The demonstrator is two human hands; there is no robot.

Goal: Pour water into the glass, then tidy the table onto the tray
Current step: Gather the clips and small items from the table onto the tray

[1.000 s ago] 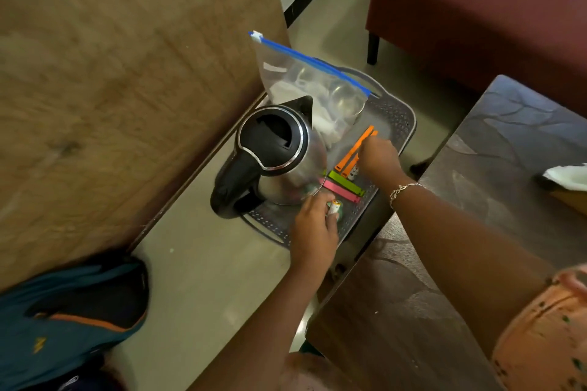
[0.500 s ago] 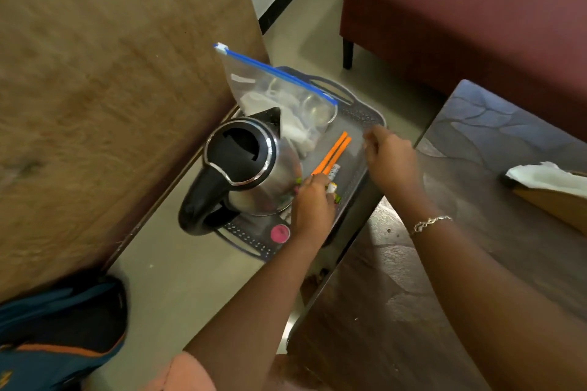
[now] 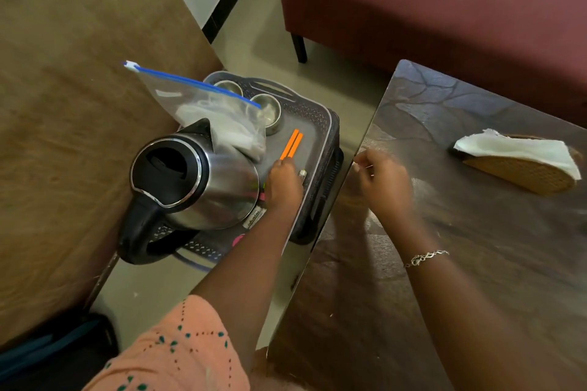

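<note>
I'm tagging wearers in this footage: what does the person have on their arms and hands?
The left arm is bare up to a short peach sleeve patterned with small teal and dark dots. A thin silver chain bracelet circles the right wrist; no sleeve shows there. Neither the left hand nor the right hand is gloved.

Dim indoor light, glare on kettle (image 3: pixel 219 181), motion blur, wide-angle edge distortion

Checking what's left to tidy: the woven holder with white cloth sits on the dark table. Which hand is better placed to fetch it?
Right, probably. The right hand hovers over the table, nearer the woven holder; the left hand is down on the tray beside the kettle.
</note>
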